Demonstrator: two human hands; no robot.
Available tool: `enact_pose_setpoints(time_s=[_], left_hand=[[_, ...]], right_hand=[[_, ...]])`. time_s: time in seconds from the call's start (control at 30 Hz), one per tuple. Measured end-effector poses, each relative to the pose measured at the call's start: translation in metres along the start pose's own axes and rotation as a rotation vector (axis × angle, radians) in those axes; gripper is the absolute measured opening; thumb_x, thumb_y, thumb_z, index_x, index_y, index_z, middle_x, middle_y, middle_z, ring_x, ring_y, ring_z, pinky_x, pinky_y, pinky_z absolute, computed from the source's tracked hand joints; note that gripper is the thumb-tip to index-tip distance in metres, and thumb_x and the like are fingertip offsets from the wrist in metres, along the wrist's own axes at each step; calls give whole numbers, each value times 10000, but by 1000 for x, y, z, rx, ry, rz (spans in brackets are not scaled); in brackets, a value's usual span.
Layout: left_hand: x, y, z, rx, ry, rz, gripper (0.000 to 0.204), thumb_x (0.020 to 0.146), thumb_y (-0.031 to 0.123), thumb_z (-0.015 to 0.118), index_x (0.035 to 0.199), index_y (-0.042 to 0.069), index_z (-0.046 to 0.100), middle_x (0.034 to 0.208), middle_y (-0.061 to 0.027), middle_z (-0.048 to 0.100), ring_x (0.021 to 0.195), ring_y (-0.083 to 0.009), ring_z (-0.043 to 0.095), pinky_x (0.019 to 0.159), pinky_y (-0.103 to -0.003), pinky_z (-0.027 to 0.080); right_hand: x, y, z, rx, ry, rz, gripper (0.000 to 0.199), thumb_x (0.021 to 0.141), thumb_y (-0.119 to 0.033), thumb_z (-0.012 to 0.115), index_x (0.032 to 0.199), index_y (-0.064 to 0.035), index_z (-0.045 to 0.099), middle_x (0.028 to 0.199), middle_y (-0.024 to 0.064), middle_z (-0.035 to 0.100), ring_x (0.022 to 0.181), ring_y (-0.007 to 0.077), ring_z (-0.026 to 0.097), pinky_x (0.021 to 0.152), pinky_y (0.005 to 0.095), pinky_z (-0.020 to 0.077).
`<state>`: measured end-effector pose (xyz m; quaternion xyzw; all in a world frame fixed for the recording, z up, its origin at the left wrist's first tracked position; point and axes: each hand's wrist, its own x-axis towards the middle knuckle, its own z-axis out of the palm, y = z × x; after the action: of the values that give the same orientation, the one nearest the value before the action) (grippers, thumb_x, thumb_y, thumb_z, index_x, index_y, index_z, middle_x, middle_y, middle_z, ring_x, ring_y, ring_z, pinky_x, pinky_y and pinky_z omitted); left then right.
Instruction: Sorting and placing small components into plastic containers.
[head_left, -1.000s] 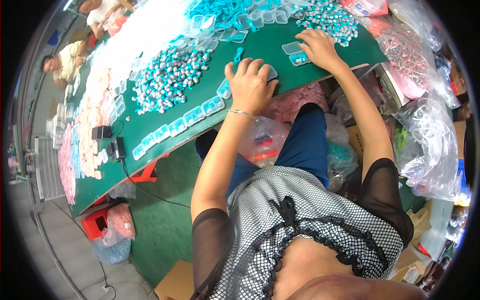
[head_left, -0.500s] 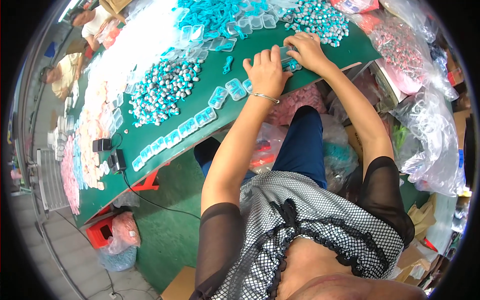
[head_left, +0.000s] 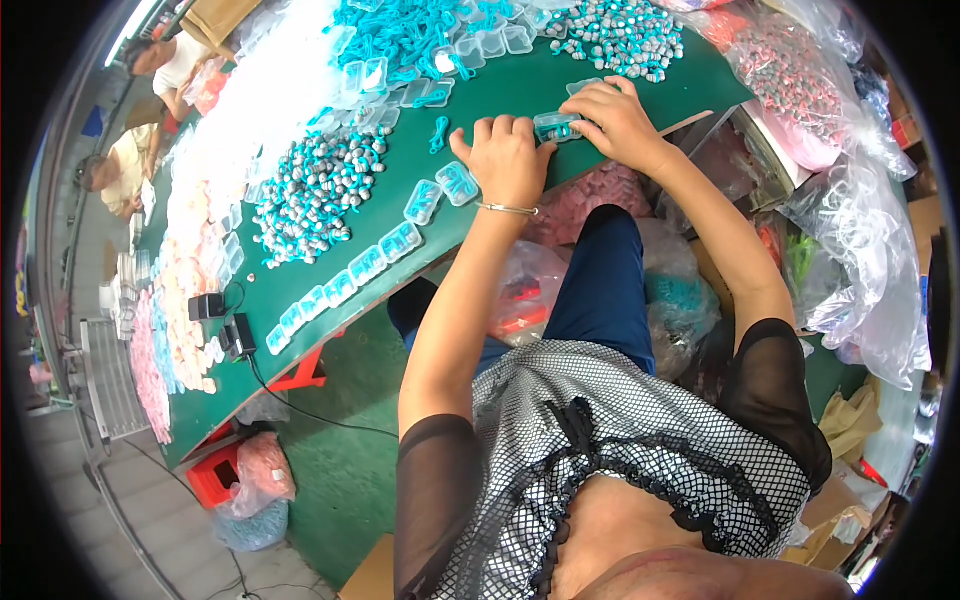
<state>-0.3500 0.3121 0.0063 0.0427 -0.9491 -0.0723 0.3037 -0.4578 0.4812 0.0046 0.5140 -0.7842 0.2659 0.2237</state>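
Loosely curled right hand (head_left: 622,124), plastic case (head_left: 552,127)

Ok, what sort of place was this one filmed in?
Probably a small packing workshop: a long green table bears heaps of small teal-and-grey pieces and a row of small clear boxes with teal contents, and plastic bags crowd the area to the right.

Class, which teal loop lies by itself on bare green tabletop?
The loop just left of the left hand: green tabletop surrounds it, while the other loops lie heaped or among boxes.
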Motion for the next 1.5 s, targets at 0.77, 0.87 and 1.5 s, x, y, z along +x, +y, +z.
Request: enact_pose_setpoints(time_s=[0.77, 0.87, 1.5], left_hand=[[2, -8, -13, -51, -14, 227, 381, 717, 269, 750, 1063, 158, 638, 1142, 1, 612, 1115, -202, 531, 946, -574, 312], [10, -13, 7, 5, -72, 288, 330, 741, 264, 733, 1044, 167, 646, 1055, 3, 655, 1050, -184, 569, 919, -552, 339], [-2, -31, -21, 53, 0, 400, 249, 709, 244, 744, 927, 153, 664, 943, 0, 666, 938, -168, 601, 897, -481, 352]], right_hand=[[-12, -18, 6, -111, -23, -20, 315, 755, -193, 717, 1041, -118, 611, 1114, 24, 629, 1141, 234, 534, 1027, 506, 276], [-11, -20, 8, -83, -14, -15, 327, 753, -192, 720, 1053, -120, 612, 1079, 37, 629, 1118, 230, 542, 1027, 504, 271], [10, 6, -5, 135, 34, 28, 222, 814, -190, 637, 1029, -139, 654, 1055, 24, 654, 994, 239, 588, 936, 416, 378]])
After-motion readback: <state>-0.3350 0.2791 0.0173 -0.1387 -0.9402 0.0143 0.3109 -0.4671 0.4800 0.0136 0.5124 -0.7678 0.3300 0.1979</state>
